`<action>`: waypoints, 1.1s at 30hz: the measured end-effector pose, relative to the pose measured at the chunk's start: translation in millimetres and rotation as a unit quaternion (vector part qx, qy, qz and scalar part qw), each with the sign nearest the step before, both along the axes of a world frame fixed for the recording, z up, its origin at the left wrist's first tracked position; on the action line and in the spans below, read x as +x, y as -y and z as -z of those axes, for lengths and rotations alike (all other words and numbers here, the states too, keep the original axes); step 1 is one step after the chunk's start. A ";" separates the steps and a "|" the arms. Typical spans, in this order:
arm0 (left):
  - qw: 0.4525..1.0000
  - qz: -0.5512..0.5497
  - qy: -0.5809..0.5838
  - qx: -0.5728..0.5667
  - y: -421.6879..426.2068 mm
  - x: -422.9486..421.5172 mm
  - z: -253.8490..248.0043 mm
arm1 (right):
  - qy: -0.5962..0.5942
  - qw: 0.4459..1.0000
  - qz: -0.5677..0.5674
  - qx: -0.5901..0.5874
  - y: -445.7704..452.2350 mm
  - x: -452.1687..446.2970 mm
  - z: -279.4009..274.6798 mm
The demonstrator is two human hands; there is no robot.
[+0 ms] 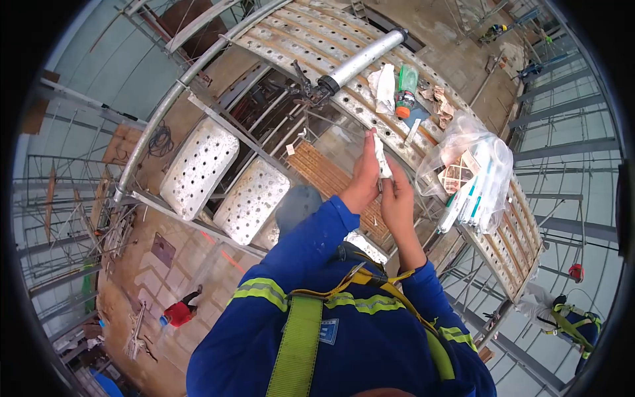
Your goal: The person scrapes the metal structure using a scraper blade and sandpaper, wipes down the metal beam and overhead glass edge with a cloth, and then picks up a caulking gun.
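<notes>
Both my hands are held together in front of me, above the edge of the perforated scaffold plank. A narrow white piece, cloth or paper (pixel 381 156), is between them. My left hand (pixel 363 173) is closed round its left side, with the fingers pointing away from me. My right hand (pixel 397 202) pinches its lower end. Beyond them on the plank lie a caulking gun (pixel 365 61) with a long metal barrel, a crumpled white wipe (pixel 383 89) and a green bottle (pixel 407 91) with an orange cap.
A clear plastic bag (pixel 493 155) full of white tubes lies on the perforated plank (pixel 506 255) at right. Left are a curved guard rail (pixel 155 135) and perforated steps (pixel 202 165). The floor is far below, with a person in red (pixel 178 313); another harnessed person (pixel 569 321) is lower right.
</notes>
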State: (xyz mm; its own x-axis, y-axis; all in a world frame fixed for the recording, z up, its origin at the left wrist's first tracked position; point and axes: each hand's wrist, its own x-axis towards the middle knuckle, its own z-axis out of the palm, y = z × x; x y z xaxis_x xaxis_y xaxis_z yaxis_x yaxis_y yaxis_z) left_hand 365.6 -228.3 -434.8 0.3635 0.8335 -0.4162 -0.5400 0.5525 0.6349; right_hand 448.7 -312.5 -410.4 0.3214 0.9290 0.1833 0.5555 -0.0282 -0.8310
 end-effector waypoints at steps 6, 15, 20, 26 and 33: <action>0.886 -0.246 -0.373 0.127 -39.4 -25.4 11.8 | 0.005 0.994 -0.106 0.005 38.8 -54.8 -24.9; 0.872 -0.269 -0.351 0.211 14.7 -30.0 41.2 | -0.042 0.998 -0.045 0.022 -8.8 -49.7 -15.8; 0.861 -0.296 -0.397 0.113 -18.3 -69.2 13.1 | -0.048 0.991 -0.125 -0.024 39.9 -70.4 1.9; 0.882 -0.091 -0.350 0.301 79.8 -35.3 17.5 | -0.252 0.966 -0.023 -0.057 2.4 -38.2 27.6; 0.875 -0.132 -0.385 0.261 31.6 -59.9 24.6 | -0.217 0.923 -0.189 -0.256 38.8 -5.7 6.1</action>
